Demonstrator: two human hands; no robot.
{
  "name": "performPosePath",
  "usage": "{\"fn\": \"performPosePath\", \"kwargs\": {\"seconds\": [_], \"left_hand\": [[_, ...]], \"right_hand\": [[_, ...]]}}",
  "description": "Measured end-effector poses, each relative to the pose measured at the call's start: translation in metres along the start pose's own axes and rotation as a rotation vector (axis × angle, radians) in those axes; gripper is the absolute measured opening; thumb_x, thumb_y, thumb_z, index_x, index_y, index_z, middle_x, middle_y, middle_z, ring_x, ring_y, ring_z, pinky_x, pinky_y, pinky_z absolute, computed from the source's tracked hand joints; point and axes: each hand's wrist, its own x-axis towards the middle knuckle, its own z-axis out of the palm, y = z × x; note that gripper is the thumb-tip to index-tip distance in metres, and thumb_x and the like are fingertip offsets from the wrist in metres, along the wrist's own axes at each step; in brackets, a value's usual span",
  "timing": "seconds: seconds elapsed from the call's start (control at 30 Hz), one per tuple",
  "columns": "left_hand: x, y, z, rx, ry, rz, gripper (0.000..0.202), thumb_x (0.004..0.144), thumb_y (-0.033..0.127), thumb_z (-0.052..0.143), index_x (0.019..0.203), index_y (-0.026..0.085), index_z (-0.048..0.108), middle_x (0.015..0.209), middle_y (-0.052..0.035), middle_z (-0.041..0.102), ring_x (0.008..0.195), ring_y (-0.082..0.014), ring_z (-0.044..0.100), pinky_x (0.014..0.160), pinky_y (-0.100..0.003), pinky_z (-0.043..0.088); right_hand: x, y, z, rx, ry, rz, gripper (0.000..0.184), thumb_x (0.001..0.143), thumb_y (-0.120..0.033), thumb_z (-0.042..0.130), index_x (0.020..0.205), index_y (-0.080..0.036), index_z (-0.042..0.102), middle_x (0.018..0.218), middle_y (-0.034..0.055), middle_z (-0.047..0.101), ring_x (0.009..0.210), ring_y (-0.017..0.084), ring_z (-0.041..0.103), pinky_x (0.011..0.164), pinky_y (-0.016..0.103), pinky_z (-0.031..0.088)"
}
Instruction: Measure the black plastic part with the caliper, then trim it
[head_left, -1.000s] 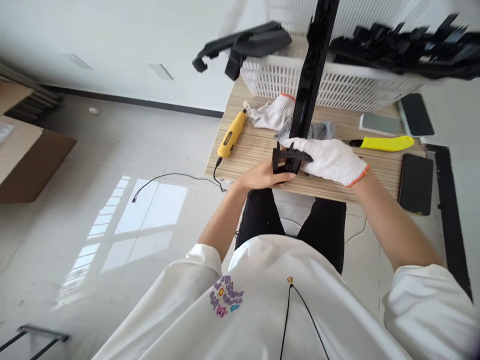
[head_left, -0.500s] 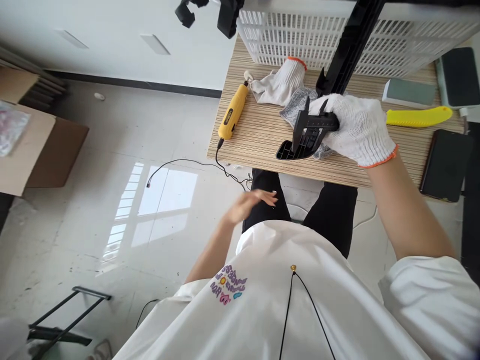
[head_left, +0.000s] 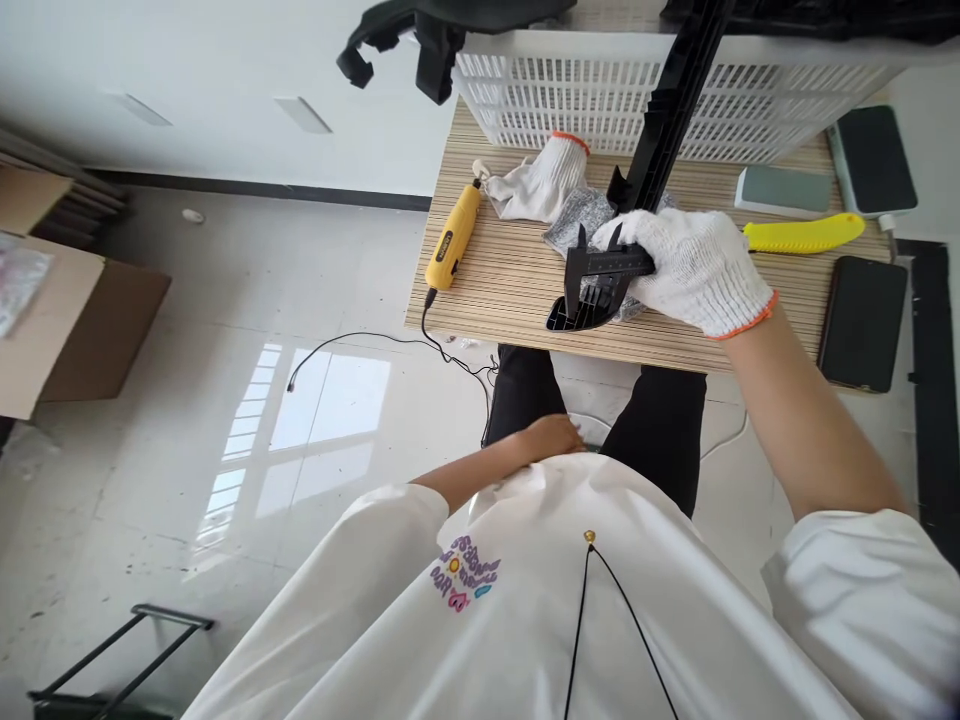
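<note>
My right hand [head_left: 694, 268], in a white knit glove with an orange cuff edge, is closed around a black vernier caliper [head_left: 613, 262], its jaws pointing left. Under this hand runs a long black plastic part [head_left: 651, 150], slanting from the basket down to a curved, ribbed end near the table's front edge. Whether the fingers also grip that part is hidden. A grey knit glove [head_left: 581, 215] lies beneath it. Bare, my left hand [head_left: 553, 437] rests at my lap by the shirt hem, away from the table; its fingers are mostly out of sight.
A yellow rotary tool [head_left: 454, 238] with a cord lies at the table's left, beside a white glove [head_left: 547, 178]. Behind stands a white plastic basket [head_left: 555, 100]. On the right are a yellow-handled knife [head_left: 806, 233], a grey-green block [head_left: 784, 190] and a phone [head_left: 862, 322].
My left hand has moved right and down, from beside my thigh to my lap. The right hand still holds the caliper; the whole view has shifted slightly.
</note>
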Motion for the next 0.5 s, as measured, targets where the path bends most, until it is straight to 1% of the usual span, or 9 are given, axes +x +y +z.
{"fn": "performPosePath", "kwargs": {"seconds": [0.07, 0.1, 0.17, 0.23, 0.27, 0.33, 0.4, 0.47, 0.5], "left_hand": [[0.013, -0.014, -0.010, 0.055, -0.133, 0.015, 0.023, 0.087, 0.042, 0.069, 0.086, 0.020, 0.073, 0.109, -0.0070, 0.076, 0.120, -0.0220, 0.063, 0.115, -0.046, 0.039], [0.027, -0.024, -0.021, 0.099, -0.161, -0.008, 0.018, 0.085, 0.036, 0.071, 0.091, 0.019, 0.074, 0.122, -0.0094, 0.072, 0.130, -0.0251, 0.057, 0.120, -0.048, 0.033], [0.059, -0.042, -0.043, 0.185, -0.164, -0.093, 0.025, 0.090, 0.028, 0.063, 0.109, 0.015, 0.073, 0.143, -0.0155, 0.059, 0.143, -0.0321, 0.042, 0.123, -0.054, 0.021], [0.083, -0.049, -0.052, 0.252, -0.170, -0.168, 0.033, 0.096, 0.027, 0.054, 0.124, 0.012, 0.066, 0.150, -0.0189, 0.050, 0.147, -0.0356, 0.036, 0.122, -0.061, 0.019], [0.089, -0.046, -0.049, 0.274, -0.188, -0.191, 0.036, 0.097, 0.028, 0.054, 0.128, 0.013, 0.063, 0.151, -0.0185, 0.049, 0.146, -0.0355, 0.036, 0.120, -0.062, 0.021], [0.086, -0.031, -0.028, 0.291, -0.268, -0.196, 0.039, 0.096, 0.034, 0.061, 0.129, 0.015, 0.060, 0.146, -0.0142, 0.052, 0.139, -0.0323, 0.045, 0.116, -0.061, 0.032], [0.068, -0.010, 0.003, 0.272, -0.394, -0.164, 0.037, 0.094, 0.037, 0.064, 0.124, 0.016, 0.062, 0.134, -0.0113, 0.060, 0.124, -0.0274, 0.058, 0.106, -0.054, 0.047], [0.051, 0.006, 0.029, 0.258, -0.500, -0.142, 0.033, 0.096, 0.038, 0.062, 0.122, 0.019, 0.063, 0.128, -0.0099, 0.063, 0.112, -0.0232, 0.063, 0.097, -0.045, 0.054], [0.046, 0.010, 0.036, 0.255, -0.540, -0.135, 0.034, 0.096, 0.038, 0.062, 0.122, 0.017, 0.062, 0.125, -0.0096, 0.063, 0.109, -0.0229, 0.064, 0.093, -0.044, 0.056]], "right_hand": [[0.000, 0.002, 0.001, -0.025, 0.013, -0.029, 0.038, 0.093, -0.042, 0.050, 0.126, -0.030, 0.061, 0.099, 0.0053, 0.071, 0.086, 0.024, 0.066, 0.062, 0.031, 0.027], [0.000, 0.002, 0.002, -0.038, 0.018, -0.039, 0.037, 0.092, -0.042, 0.050, 0.126, -0.030, 0.061, 0.099, 0.0054, 0.071, 0.084, 0.024, 0.066, 0.061, 0.031, 0.026], [-0.001, 0.003, 0.003, -0.051, 0.026, -0.056, 0.037, 0.092, -0.041, 0.049, 0.125, -0.031, 0.061, 0.098, 0.0059, 0.071, 0.083, 0.024, 0.066, 0.059, 0.031, 0.025], [-0.001, 0.003, 0.004, -0.041, 0.046, -0.064, 0.036, 0.092, -0.041, 0.050, 0.125, -0.031, 0.061, 0.098, 0.0053, 0.071, 0.083, 0.024, 0.065, 0.059, 0.032, 0.024], [-0.001, 0.003, 0.005, -0.033, 0.055, -0.068, 0.036, 0.092, -0.041, 0.050, 0.125, -0.031, 0.061, 0.099, 0.0049, 0.071, 0.084, 0.024, 0.065, 0.059, 0.032, 0.024], [0.000, 0.003, 0.006, -0.018, 0.060, -0.074, 0.037, 0.093, -0.040, 0.049, 0.127, -0.031, 0.060, 0.101, 0.0040, 0.072, 0.085, 0.023, 0.064, 0.060, 0.031, 0.025], [0.001, 0.002, 0.007, -0.009, 0.051, -0.065, 0.038, 0.094, -0.041, 0.048, 0.128, -0.031, 0.059, 0.102, 0.0033, 0.072, 0.086, 0.023, 0.064, 0.061, 0.031, 0.025], [0.002, 0.001, 0.008, -0.022, 0.023, -0.041, 0.040, 0.094, -0.042, 0.048, 0.130, -0.030, 0.059, 0.101, 0.0037, 0.072, 0.086, 0.022, 0.062, 0.063, 0.029, 0.026], [0.002, 0.001, 0.009, -0.036, 0.005, -0.030, 0.041, 0.094, -0.042, 0.048, 0.131, -0.029, 0.060, 0.100, 0.0042, 0.071, 0.086, 0.021, 0.061, 0.064, 0.029, 0.027]]}}
